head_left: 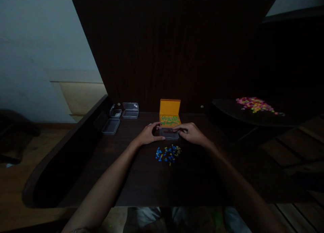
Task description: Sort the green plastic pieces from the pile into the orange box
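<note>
A small clear plastic box (169, 135) lies on the dark tabletop in front of me, with a dark reddish strip showing in it. My left hand (150, 134) wraps its left side, thumb at the front edge and fingers at the back. At the box's right side is my right hand (191, 133), fingers curled and the index fingertip on the back right part. Directly behind stands an open orange case (170, 107), lid upright, with many small green pieces inside. Nearer to me, small blue and yellow pieces (168, 154) lie in a loose scatter.
At the back left are an open clear box (130, 114), a smaller clear box (115, 113) and another open one (111, 126). Pink, red and yellow pieces (255, 105) are heaped on a dark shelf at right. A raised side panel (68, 152) bounds the left; a dark board rises behind.
</note>
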`<state>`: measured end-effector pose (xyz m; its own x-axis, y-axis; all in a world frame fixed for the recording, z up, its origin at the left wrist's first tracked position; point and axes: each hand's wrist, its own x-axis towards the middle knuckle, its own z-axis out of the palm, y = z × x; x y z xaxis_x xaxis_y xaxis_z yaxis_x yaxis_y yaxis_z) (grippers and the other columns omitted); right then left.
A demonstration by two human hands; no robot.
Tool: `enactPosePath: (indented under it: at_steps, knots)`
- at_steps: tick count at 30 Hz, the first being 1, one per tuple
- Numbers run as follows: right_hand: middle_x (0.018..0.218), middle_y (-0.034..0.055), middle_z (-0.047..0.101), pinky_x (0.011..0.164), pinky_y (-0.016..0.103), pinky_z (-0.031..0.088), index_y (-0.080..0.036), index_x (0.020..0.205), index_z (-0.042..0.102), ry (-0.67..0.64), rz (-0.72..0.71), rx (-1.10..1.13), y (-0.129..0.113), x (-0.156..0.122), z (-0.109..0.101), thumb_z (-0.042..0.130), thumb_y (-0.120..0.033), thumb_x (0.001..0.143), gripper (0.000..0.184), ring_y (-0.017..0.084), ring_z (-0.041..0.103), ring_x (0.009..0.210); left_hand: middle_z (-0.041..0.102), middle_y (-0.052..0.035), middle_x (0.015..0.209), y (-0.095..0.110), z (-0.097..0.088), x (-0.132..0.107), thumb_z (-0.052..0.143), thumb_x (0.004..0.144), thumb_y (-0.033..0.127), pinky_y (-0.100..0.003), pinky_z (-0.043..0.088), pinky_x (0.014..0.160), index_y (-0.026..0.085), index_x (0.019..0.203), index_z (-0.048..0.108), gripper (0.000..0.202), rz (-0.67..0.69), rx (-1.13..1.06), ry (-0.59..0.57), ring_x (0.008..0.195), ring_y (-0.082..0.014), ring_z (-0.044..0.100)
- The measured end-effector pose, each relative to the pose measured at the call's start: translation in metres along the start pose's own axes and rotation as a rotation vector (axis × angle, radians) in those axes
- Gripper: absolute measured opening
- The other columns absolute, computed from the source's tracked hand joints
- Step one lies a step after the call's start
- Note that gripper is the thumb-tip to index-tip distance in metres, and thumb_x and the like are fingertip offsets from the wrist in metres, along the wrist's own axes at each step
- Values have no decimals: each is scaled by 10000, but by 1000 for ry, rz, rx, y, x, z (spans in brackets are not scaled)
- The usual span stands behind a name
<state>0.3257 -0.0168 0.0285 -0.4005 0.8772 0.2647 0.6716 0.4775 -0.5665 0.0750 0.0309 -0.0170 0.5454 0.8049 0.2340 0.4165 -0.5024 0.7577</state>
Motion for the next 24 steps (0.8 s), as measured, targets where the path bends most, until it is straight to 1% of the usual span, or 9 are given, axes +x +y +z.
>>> enactPosePath:
  at_steps: [2, 4, 6, 9, 12, 14, 16, 19, 24]
  knots:
    - [901, 57, 761, 633, 239, 492, -171, 974, 755, 15, -15, 2, -4, -5, 2, 534, -157, 795, 285, 150, 646, 674, 651, -85, 1165, 0, 0, 0, 805, 656, 469, -425, 466, 982, 200, 1325, 491, 787, 4, 9, 0, 1090, -263, 604]
    - [839, 49, 749, 605, 220, 459, -169, 939, 756, -13, -47, 4, -8, -10, 5, 549, -158, 783, 260, 126, 602, 621, 656, -81, 1158, 1, -1, 0, 805, 655, 464, -422, 466, 978, 202, 1327, 489, 787, 2, 15, -1, 1082, -261, 610]
    - [780, 35, 720, 600, 214, 438, -169, 917, 753, -83, -91, 1, -13, -15, 7, 565, -147, 761, 245, 115, 573, 607, 662, -80, 1151, 1, -1, 0, 803, 655, 470, -422, 471, 970, 207, 1333, 484, 795, -5, 14, -1, 1072, -261, 615]
    - [742, 16, 666, 599, 214, 415, -176, 931, 747, -200, -144, -11, -21, -19, 10, 608, -149, 736, 241, 113, 553, 618, 665, -90, 1152, 0, -1, -1, 803, 650, 490, -424, 472, 966, 194, 1340, 477, 818, -15, 12, -1, 1067, -265, 617]
    - [713, 3, 633, 589, 213, 396, -175, 933, 747, -315, -160, 8, -27, -22, 14, 631, -177, 752, 214, 108, 538, 605, 666, -91, 1143, 1, -1, -1, 804, 646, 493, -427, 465, 974, 185, 1333, 482, 819, -16, 30, 5, 1066, -265, 614]
    - [707, -1, 632, 602, 216, 397, -175, 941, 749, -363, -154, 29, -29, -23, 17, 636, -207, 778, 201, 106, 539, 602, 665, -88, 1143, 2, -2, -1, 801, 649, 493, -428, 466, 973, 189, 1328, 487, 807, -17, 36, 7, 1070, -265, 611]
    - [730, -2, 645, 632, 222, 401, -191, 974, 747, -368, -138, 21, -29, -25, 21, 646, -237, 794, 211, 107, 547, 619, 660, -87, 1151, 4, -2, -2, 798, 654, 495, -423, 470, 969, 191, 1324, 489, 798, -18, 35, 10, 1071, -263, 611]
    - [765, -4, 660, 683, 239, 398, -225, 1015, 740, -368, -116, -48, -28, -27, 26, 653, -266, 812, 225, 117, 559, 662, 661, -79, 1141, 4, -2, -2, 798, 656, 499, -414, 472, 970, 194, 1323, 489, 796, -17, 34, 10, 1063, -258, 613]
    - [796, 1, 667, 709, 245, 387, -224, 945, 742, -402, -137, -65, -27, -25, 29, 628, -224, 831, 161, 121, 561, 693, 654, -76, 1158, 2, -1, -2, 801, 654, 487, -424, 466, 979, 201, 1330, 481, 800, -17, 54, 13, 1072, -258, 610]
